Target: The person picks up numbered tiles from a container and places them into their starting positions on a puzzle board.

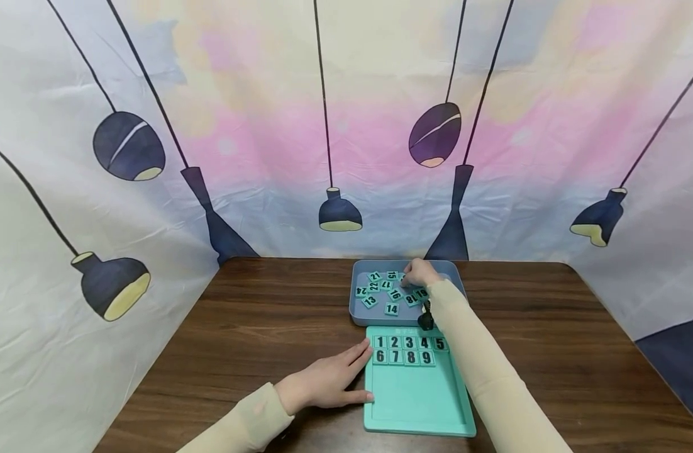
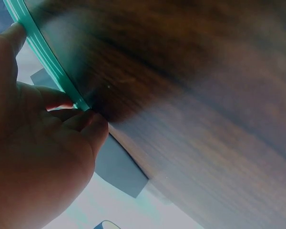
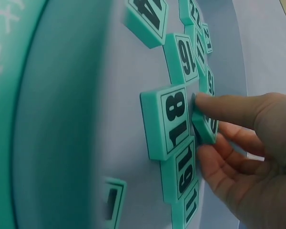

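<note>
A green number board lies on the table, with tiles 1 to 5 in its top row and 6 to 9 below. My left hand rests against the board's left edge, fingers and thumb extended. Beyond the board, my right hand reaches into a blue-grey tray. In the right wrist view its fingers pinch a green number tile, tilted up from the tray floor; its number is mostly covered. Close by lie tile 18, tile 19 and tile 16.
Several more loose tiles are scattered in the tray, among them tile 14 nearest the board. The tray's near side stands right behind the board. A printed cloth hangs behind the brown wooden table.
</note>
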{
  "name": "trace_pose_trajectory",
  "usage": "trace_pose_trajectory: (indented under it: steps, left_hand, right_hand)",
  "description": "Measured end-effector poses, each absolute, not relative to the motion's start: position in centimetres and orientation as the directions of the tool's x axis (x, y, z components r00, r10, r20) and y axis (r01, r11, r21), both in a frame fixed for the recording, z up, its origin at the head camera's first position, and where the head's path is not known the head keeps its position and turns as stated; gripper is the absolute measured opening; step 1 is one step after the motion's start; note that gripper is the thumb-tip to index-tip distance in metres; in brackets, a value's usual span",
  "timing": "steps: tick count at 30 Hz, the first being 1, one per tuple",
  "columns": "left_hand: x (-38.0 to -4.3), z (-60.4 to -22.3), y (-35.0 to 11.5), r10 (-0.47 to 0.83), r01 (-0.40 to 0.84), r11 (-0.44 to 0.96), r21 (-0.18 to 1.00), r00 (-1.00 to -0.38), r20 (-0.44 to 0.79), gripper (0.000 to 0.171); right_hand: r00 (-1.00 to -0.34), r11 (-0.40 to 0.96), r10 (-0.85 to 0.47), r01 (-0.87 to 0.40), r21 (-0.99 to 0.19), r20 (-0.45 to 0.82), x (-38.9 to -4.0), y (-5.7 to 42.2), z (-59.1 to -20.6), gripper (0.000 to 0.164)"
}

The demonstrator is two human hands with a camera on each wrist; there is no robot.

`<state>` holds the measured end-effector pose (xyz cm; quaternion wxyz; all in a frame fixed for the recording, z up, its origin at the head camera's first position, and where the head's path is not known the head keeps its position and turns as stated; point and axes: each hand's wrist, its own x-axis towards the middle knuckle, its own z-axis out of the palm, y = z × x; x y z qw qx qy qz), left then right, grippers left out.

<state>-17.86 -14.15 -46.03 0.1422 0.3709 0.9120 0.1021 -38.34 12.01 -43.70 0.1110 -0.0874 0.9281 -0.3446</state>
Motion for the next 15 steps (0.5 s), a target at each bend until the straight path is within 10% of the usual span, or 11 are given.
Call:
trace_pose_trajectory:
  steps: [9, 15]
  left_hand:
    - [-17.8, -46.0, -14.2, 0.706, 0.644, 0.704, 0.301, -0.683, -0.189, 0.087]
    - [-17.8, -45.9, -14.1, 0.700, 0.638, 0.710, 0.298, -0.688, -0.193, 0.087]
  right_hand:
    - [-0.956, 0.746, -0.249, -0.086, -0.660, -0.157, -38.3, 12.1, -43.9, 0.015]
    - [-0.943, 0.737, -0.293, -0.120, -0.665, -0.155, -37.8, 12.6, -43.0, 0.026]
